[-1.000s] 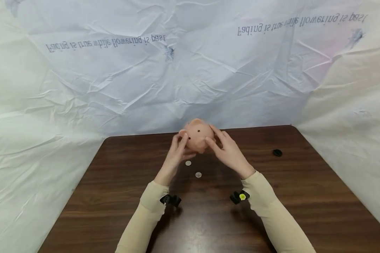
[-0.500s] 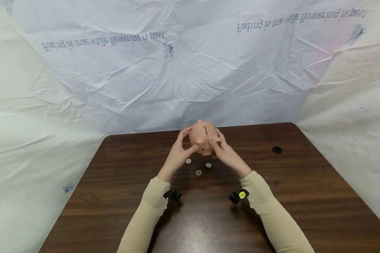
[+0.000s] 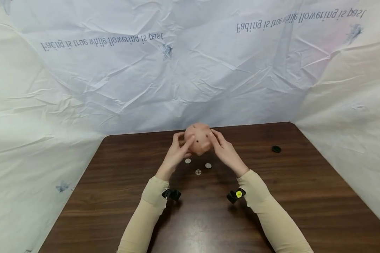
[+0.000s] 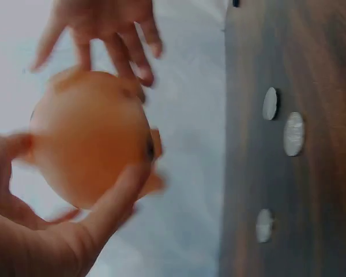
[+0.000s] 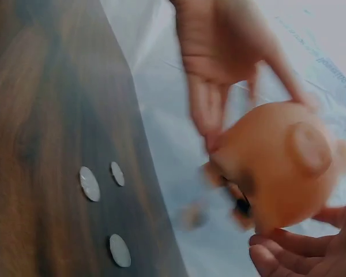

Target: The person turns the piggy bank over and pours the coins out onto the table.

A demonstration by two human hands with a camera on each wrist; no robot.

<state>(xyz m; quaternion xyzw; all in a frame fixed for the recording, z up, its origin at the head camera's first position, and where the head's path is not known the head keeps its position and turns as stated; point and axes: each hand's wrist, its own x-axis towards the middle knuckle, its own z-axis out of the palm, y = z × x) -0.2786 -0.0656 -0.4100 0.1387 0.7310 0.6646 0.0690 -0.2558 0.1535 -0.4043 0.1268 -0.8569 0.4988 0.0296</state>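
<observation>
A pink piggy bank [image 3: 202, 133] is held up over the table between both hands, tilted with its eyes and snout toward me in the head view. My left hand [image 3: 176, 151] grips its left side, thumb across the front and fingers behind. On the other side my right hand [image 3: 225, 149] holds it with thumb and fingers. A dark opening shows on its underside [image 5: 239, 202] in the right wrist view, with a small blurred pale shape [image 5: 193, 214] beside it. Below lie three silver coins, at left [image 3: 188, 161], right [image 3: 208, 165] and nearest me [image 3: 198, 172].
A round black cap [image 3: 276, 149] lies on the right part of the dark wooden table [image 3: 304, 196]. White printed sheeting [image 3: 190, 70] hangs behind the table and along both sides. Each wrist wears a black camera strap.
The piggy bank has been turned about between the hands; its slot faced me half a second ago, its snout now. A third coin has appeared on the table since one second ago.
</observation>
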